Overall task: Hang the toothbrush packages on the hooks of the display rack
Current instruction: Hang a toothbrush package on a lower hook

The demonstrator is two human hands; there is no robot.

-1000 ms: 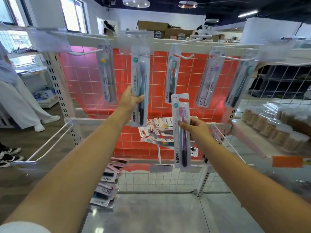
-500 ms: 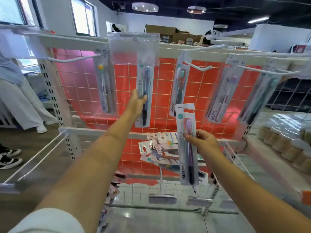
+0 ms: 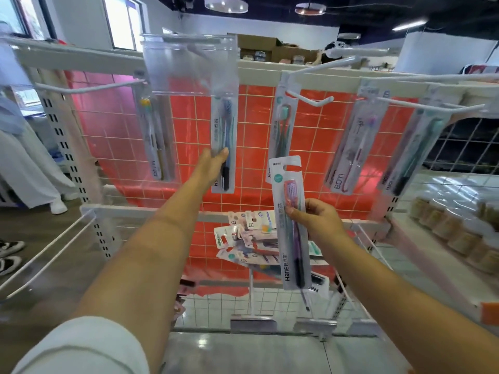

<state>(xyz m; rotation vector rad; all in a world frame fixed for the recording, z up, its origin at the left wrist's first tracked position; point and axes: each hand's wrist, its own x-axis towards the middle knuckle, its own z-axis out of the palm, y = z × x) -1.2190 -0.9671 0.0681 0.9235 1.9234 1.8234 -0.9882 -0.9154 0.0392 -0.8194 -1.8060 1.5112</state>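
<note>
Pretty bright overall: daylight pours in through the windows (image 3: pixel 122 21) top left and blows them out, plus round ceiling lights (image 3: pixel 226 4) overhead. Glare streaks the clear plastic sleeve (image 3: pixel 189 63) and the glossy red backing panel (image 3: pixel 256 109). Wide-angle lens bends the white hooks (image 3: pixel 432 106) near the edges. The jars (image 3: pixel 459 225) at right look smeared, probably motion blur.

A bare hook (image 3: pixel 310 99) juts free between hanging packages (image 3: pixel 280 136), open room below it.
</note>
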